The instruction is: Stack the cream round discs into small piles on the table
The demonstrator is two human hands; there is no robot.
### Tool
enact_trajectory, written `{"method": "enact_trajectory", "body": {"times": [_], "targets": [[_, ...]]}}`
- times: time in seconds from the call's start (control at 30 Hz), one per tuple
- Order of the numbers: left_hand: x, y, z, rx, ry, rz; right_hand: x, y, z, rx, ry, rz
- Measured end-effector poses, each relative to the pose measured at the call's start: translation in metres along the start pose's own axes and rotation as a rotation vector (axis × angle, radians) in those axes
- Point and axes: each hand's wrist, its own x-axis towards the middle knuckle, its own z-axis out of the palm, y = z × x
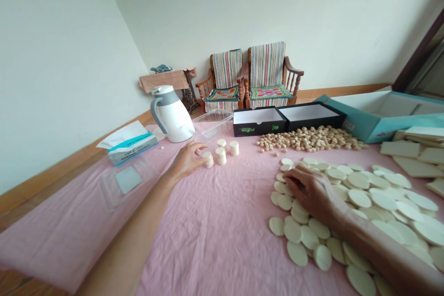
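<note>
My left hand (189, 158) is beside the nearest left stack of small round pale discs (208, 160). Its thumb and fingers are apart, with the thumb tip at the stack's edge; whether it touches is hard to tell. Three more short stacks stand close by, one of them a front stack (221, 156). My right hand (308, 189) rests over the left edge of a wide spread of loose pale discs (359, 198). Its fingers are bent and drawn together, pointing down among small discs (280, 187). What lies between those fingertips is hidden.
Beyond the discs lie many small wooden beads (308, 138), two black boxes (259, 121) and a teal box (378, 122). Square pale boards (416, 166) are piled at right. A white-grey jug (173, 115), a tissue pack (132, 145) and clear plastic trays (215, 122) stand left.
</note>
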Motion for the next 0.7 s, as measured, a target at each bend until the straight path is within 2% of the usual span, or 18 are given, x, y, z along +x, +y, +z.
{"method": "enact_trajectory", "body": {"times": [0.13, 0.43, 0.53, 0.7], "targets": [[0.000, -0.003, -0.002, -0.073, -0.103, 0.044, 0.000, 0.000, 0.001, -0.008, 0.000, 0.010], [0.001, 0.002, 0.001, -0.091, -0.099, 0.000, 0.001, 0.000, 0.001, -0.010, -0.012, -0.001], [0.001, 0.003, 0.003, -0.073, -0.068, -0.002, 0.001, 0.000, 0.001, -0.009, -0.013, 0.003], [-0.001, 0.008, 0.013, -0.015, 0.068, -0.087, 0.001, -0.001, 0.000, -0.011, -0.015, 0.008]]}}
